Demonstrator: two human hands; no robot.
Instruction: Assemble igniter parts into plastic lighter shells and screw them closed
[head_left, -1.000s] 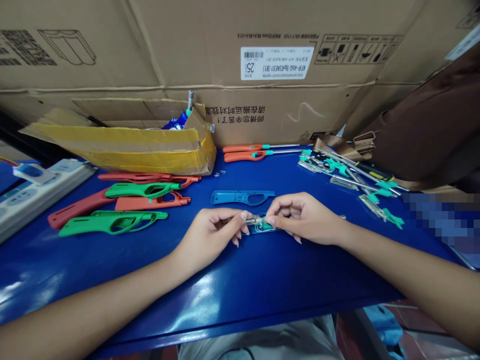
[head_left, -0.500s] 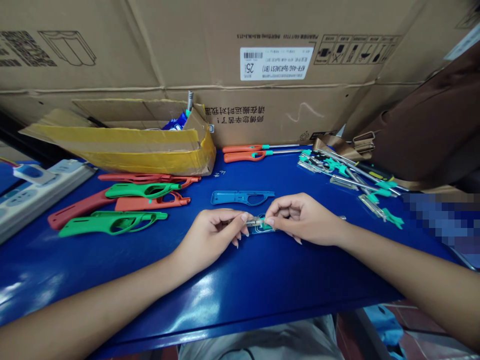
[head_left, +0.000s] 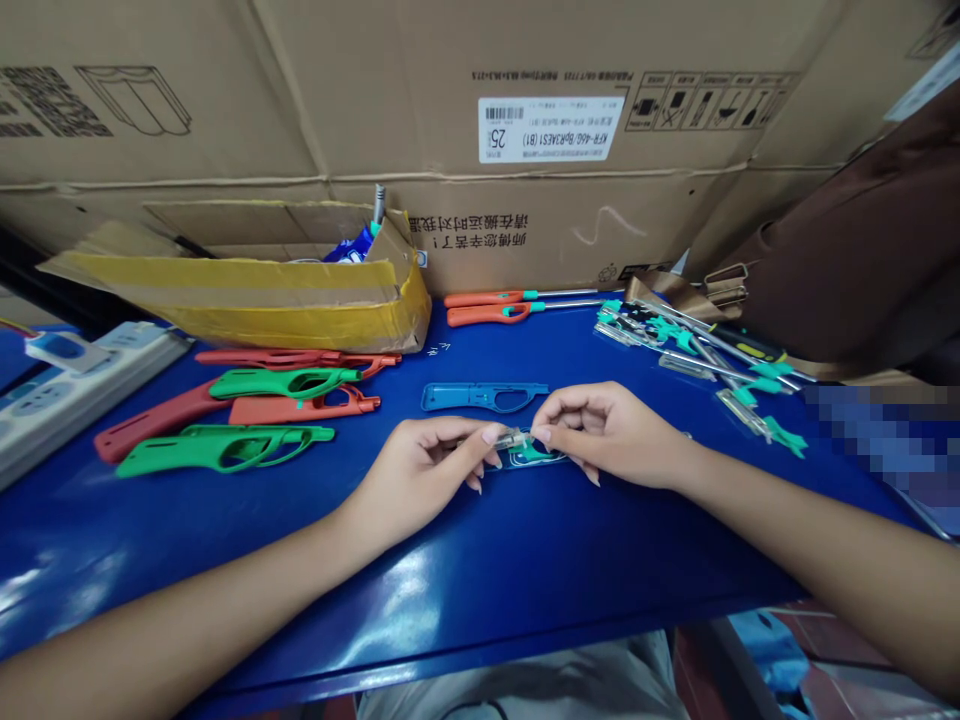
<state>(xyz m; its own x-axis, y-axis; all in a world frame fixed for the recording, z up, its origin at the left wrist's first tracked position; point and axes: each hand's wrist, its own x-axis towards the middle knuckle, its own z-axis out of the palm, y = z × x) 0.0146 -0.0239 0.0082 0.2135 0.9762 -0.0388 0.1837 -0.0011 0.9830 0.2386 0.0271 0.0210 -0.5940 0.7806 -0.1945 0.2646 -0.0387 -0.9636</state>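
Both of my hands meet over the middle of the blue table (head_left: 465, 580). My left hand (head_left: 427, 475) and my right hand (head_left: 607, 432) are closed in pinches on the two ends of a small clear lighter insert (head_left: 514, 439). Under it lies a blue lighter shell half (head_left: 536, 456) with a teal piece inside. A second blue shell half (head_left: 484, 396) lies just behind my fingers.
Green and red shell halves (head_left: 247, 405) lie at the left, by a yellow-taped cardboard box (head_left: 247, 290) and a power strip (head_left: 60, 385). Two orange lighters (head_left: 499, 305) and several metal-tube inserts (head_left: 705, 355) lie at the back right. Large cartons (head_left: 480, 130) wall the rear.
The hands have barely shifted, a little away from me; the pinch on the insert is unchanged.
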